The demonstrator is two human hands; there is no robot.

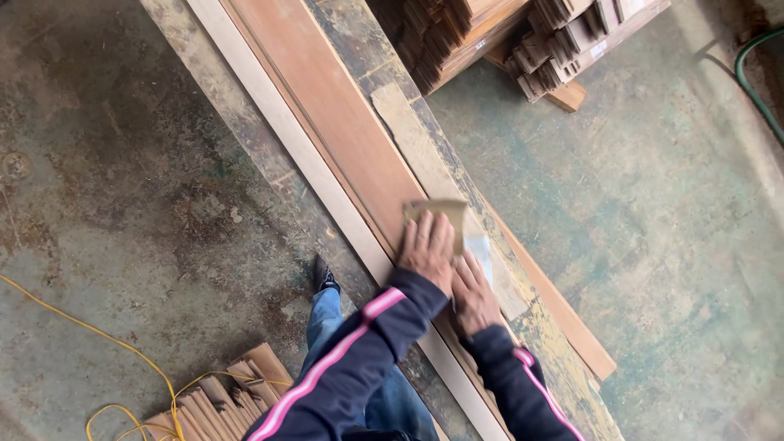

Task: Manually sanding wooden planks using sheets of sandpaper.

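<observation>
A long reddish-brown wooden board [327, 114] lies on a worn workbench [245, 122] that runs from top left to bottom right. My left hand [426, 249] presses flat on a folded sheet of tan sandpaper [441, 214] that rests on the board. My right hand [475, 296] lies flat just beside it, on the board's right edge, with fingers on a pale part of the sheet. Both sleeves are dark blue with a pink stripe.
A loose sandpaper strip [412, 135] lies on the bench beyond my hands. Stacks of wooden slats [490, 41] stand at the top. A bundle of small wood pieces [220, 400] and a yellow cable [98, 343] lie on the concrete floor at the lower left. A green hose [755, 82] curves at the right.
</observation>
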